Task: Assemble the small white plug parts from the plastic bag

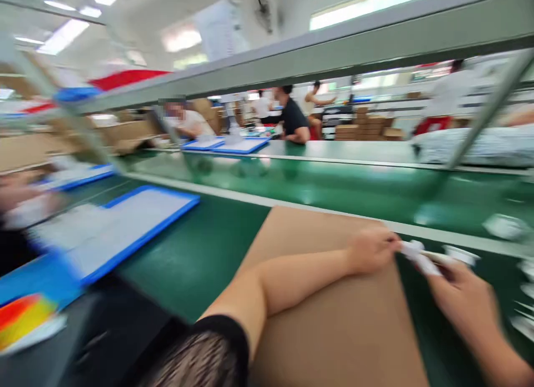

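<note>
You are on a factory assembly line. A long green conveyor belt (317, 187) runs past your station under a grey metal overhead rail (334, 53), with a flat brown cardboard sheet (334, 309) on the green bench before you. Shallow white trays with blue rims (125, 226) lie along the line. Other workers (292, 120) sit at the far side, stacked brown cardboard cartons (367, 127) stand behind them, and long fluorescent ceiling lights (62, 36) hang above.
</note>
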Demonstrator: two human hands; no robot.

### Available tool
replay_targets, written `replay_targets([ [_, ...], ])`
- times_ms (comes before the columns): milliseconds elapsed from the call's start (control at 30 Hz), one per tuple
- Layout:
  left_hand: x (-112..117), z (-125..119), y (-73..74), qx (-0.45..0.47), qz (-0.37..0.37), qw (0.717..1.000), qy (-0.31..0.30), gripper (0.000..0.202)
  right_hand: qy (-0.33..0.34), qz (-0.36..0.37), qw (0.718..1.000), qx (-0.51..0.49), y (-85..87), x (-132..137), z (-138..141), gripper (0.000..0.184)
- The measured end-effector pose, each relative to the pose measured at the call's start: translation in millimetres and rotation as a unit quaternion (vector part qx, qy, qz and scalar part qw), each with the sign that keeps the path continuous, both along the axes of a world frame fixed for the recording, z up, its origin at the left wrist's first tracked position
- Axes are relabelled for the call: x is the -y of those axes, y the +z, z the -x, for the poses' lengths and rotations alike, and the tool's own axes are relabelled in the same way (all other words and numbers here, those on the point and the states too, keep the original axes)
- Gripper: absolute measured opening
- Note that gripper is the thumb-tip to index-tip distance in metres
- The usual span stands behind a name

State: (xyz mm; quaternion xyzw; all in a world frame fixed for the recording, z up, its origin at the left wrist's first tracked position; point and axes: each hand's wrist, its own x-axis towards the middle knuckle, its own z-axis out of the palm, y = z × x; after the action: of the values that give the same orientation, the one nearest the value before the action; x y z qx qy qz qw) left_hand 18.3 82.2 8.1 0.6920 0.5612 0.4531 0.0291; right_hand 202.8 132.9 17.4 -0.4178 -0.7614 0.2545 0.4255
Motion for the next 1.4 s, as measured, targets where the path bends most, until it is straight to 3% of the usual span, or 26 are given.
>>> replay_targets([
  [67, 17, -11, 5.4, 0.054, -0.019, 0.998, 0.005, 0.026, 0.083, 0.065, 0.993, -0.054, 12.3, 14, -2, 0.026],
  [133, 26, -10, 3.5, 0.088, -0.019, 0.996, -0.008, 0.028, 0.059, 0.072, 0.995, -0.046, 14.2, 22, 0, 0.016],
  [200, 20, -2, -4.4, 0.098, -0.003, 0.995, -0.006, 0.028, 0.030, 0.078, 0.996, -0.034, 4.5, 16, 4, 0.008],
  [267, 10, 5, -12.0, 0.096, 0.008, 0.995, 0.003, 0.031, 0.099, 0.098, 0.988, -0.062, -9.7, 6, 5, 0.009],
  [400, 10, 5, -14.4, 0.091, 0.045, 0.995, 0.025, 0.039, 0.097, 0.128, 0.978, -0.130, -26.0, 2, 5, 0.012],
  [733, 11, 4, -12.7, 0.106, 0.057, 0.992, 0.024, 0.044, 0.098, 0.239, 0.948, -0.184, -21.1, 3, 9, 0.007],
  [900, 10, 5, -14.3, 0.092, 0.026, 0.995, 0.010, 0.038, 0.077, 0.195, 0.967, -0.145, -20.2, 8, 7, 0.015],
  [1067, 8, 4, -14.6, 0.036, -0.043, 0.998, -0.013, 0.027, 0.089, 0.104, 0.986, -0.096, -13.3, 15, 1, 0.060],
  [1133, 8, 3, -13.3, -0.002, -0.072, 0.997, -0.033, 0.021, 0.109, 0.071, 0.988, -0.084, -11.9, 16, 0, 0.069],
  [1300, 11, -1, -8.4, -0.091, -0.138, 0.984, -0.071, 0.010, 0.137, 0.012, 0.990, -0.024, -12.2, 13, -2, 0.024],
  [1400, 13, -3, -6.6, -0.125, -0.158, 0.976, -0.077, 0.008, 0.134, 0.003, 0.991, -0.015, -11.7, 13, -3, 0.015],
])
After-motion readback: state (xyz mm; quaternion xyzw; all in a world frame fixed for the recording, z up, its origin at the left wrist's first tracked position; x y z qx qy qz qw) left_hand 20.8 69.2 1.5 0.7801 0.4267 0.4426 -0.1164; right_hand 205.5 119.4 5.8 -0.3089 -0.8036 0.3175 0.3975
